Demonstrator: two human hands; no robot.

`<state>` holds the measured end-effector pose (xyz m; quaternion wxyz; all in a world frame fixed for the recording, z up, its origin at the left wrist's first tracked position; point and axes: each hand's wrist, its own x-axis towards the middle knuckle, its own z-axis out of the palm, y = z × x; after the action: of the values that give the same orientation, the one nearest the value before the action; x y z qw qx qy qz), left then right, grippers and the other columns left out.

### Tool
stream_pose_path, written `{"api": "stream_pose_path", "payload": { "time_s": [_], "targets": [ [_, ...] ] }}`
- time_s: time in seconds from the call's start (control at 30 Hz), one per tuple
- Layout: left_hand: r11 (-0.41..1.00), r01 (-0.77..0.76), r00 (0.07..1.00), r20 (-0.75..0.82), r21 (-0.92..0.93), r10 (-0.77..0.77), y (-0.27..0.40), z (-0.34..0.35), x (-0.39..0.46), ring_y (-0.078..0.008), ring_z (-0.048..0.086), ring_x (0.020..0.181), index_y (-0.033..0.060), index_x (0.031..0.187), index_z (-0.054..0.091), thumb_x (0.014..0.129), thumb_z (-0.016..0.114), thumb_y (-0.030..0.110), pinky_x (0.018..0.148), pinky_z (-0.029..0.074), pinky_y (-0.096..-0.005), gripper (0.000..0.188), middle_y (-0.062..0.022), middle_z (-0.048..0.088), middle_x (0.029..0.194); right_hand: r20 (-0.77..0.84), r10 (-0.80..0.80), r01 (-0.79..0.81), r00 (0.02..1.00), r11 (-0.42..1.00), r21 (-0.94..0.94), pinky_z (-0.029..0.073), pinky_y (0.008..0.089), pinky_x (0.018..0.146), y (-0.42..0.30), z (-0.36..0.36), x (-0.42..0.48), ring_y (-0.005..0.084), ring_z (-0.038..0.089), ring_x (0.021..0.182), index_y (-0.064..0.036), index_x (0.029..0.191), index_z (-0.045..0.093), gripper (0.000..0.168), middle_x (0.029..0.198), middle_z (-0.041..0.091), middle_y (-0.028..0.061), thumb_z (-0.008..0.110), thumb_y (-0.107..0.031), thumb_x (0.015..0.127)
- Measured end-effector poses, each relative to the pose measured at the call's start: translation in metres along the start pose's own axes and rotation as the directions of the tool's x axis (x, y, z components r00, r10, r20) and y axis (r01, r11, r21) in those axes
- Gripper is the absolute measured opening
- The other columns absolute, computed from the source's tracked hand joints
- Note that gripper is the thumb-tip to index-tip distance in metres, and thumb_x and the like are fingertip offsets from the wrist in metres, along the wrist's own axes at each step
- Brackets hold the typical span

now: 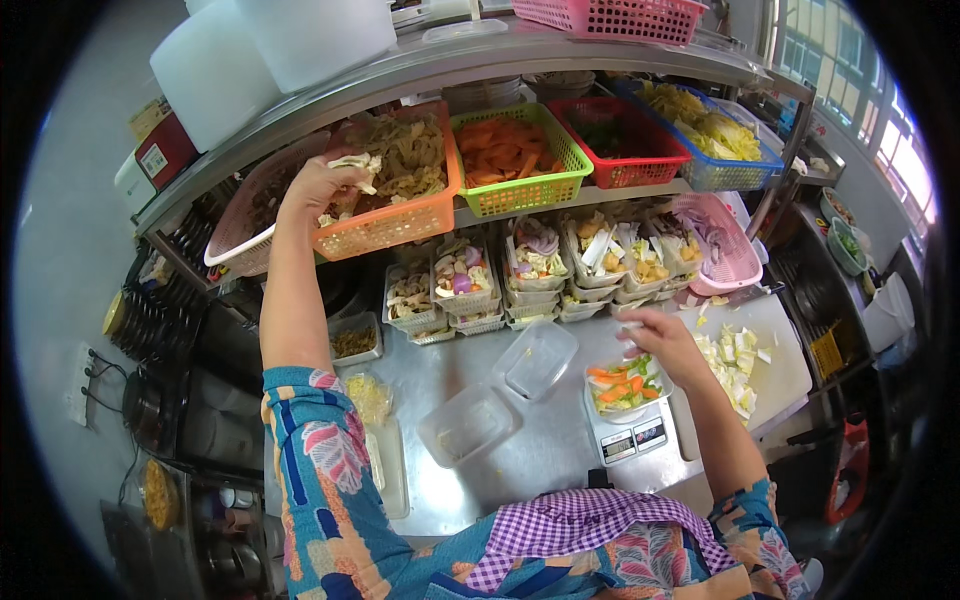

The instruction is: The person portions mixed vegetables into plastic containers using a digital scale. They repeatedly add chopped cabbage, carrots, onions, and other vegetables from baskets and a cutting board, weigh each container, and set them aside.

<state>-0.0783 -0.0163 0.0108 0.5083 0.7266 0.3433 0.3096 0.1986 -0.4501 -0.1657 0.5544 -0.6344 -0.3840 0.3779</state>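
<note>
My left hand [324,186] is shut on pale, ruffled pieces [364,169], possibly mushroom, over the near left part of an orange basket [397,221]. More pale tan pieces [405,154] lie in that basket. My right hand [664,341] hovers, fingers curled, above a clear plastic container [626,412]. A whitish bit shows at its blurred fingertips; I cannot tell whether it is held. Carrot slices [619,390] and green and pale vegetables fill the container, which sits on a white digital kitchen scale [634,442] with a lit display.
Two clear containers [466,425] lie on the steel table. Chopped cabbage [731,367] covers part of a white cutting board [784,360]. Stacked filled containers [536,262] stand beneath a shelf holding green [525,199], red [641,172] and blue [731,176] baskets. A steel upper shelf [480,60] overhangs them.
</note>
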Motion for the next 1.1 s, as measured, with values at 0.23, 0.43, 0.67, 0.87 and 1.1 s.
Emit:
{"api": "stream_pose_path", "payload": {
  "time_s": [0.23, 0.43, 0.67, 0.87, 1.1],
  "targets": [
    [0.884, -0.155, 0.878, 0.35, -0.44, 0.328, 0.022, 0.081, -0.058, -0.0146, 0.064, 0.089, 0.0079, 0.108, 0.062, 0.073, 0.074, 0.003, 0.071, 0.054, -0.0264, 0.038, -0.0062, 0.064, 0.108, 0.025, -0.012, 0.009, 1.0, 0.996, 0.092, 0.054, 0.0316, 0.079, 0.044, -0.036, -0.035, 0.0192, 0.062, 0.102, -0.002, 0.126, 0.055, 0.038, 0.121, 0.06, 0.0089, 0.057, -0.019, 0.093],
    [0.943, 0.049, 0.722, 0.664, -0.329, 0.194, -0.037, 0.267, -0.142, -0.0137, 0.062, 0.093, 0.0058, 0.109, 0.063, 0.072, 0.075, 0.005, 0.077, 0.053, -0.0263, 0.039, -0.0058, 0.064, 0.108, 0.095, -0.057, -0.018, 0.994, 0.76, 0.649, 0.055, 0.0341, 0.078, 0.016, -0.009, -0.019, 0.0215, 0.06, 0.101, -0.005, 0.135, 0.045, 0.049, 0.125, 0.054, 0.0134, 0.057, -0.031, 0.095],
    [0.936, 0.295, 0.69, 0.72, -0.192, -0.069, -0.153, 0.38, -0.185, -0.0116, 0.06, 0.094, 0.0037, 0.124, 0.055, 0.081, 0.065, 0.003, 0.08, 0.051, -0.0258, 0.044, -0.0047, 0.063, 0.108, 0.02, 0.217, -0.218, 0.976, 0.965, 0.143, 0.055, 0.0278, 0.073, 0.109, -0.058, -0.012, 0.0159, 0.063, 0.093, -0.001, 0.119, 0.059, 0.032, 0.11, 0.062, 0.0107, 0.061, -0.016, 0.09],
    [0.922, -0.211, 0.827, 0.562, 0.325, -0.009, -0.159, 0.39, -0.208, -0.0263, 0.055, 0.112, 0.0067, 0.137, 0.044, 0.082, 0.052, -0.002, 0.096, 0.044, -0.0322, 0.057, -0.0163, 0.056, 0.123, -0.051, -0.36, 0.262, 0.932, 0.761, -0.593, 0.051, 0.0299, 0.071, 0.147, -0.063, -0.018, 0.0213, 0.063, 0.084, -0.004, 0.107, 0.066, 0.027, 0.1, 0.064, 0.0106, 0.064, -0.004, 0.08],
    [0.792, -0.439, 0.866, 0.435, 0.424, 0.248, -0.17, 0.377, -0.218, -0.0324, 0.056, 0.101, 0.0065, 0.111, 0.063, 0.073, 0.066, 0.004, 0.087, 0.047, -0.0385, 0.037, -0.0145, 0.059, 0.106, 0.056, -0.252, 0.232, 0.966, 0.754, -0.615, 0.05, 0.0393, 0.071, 0.107, -0.049, -0.026, 0.0324, 0.062, 0.083, -0.004, 0.086, 0.066, 0.011, 0.089, 0.062, 0.0147, 0.063, -0.004, 0.076]
  ]
}}
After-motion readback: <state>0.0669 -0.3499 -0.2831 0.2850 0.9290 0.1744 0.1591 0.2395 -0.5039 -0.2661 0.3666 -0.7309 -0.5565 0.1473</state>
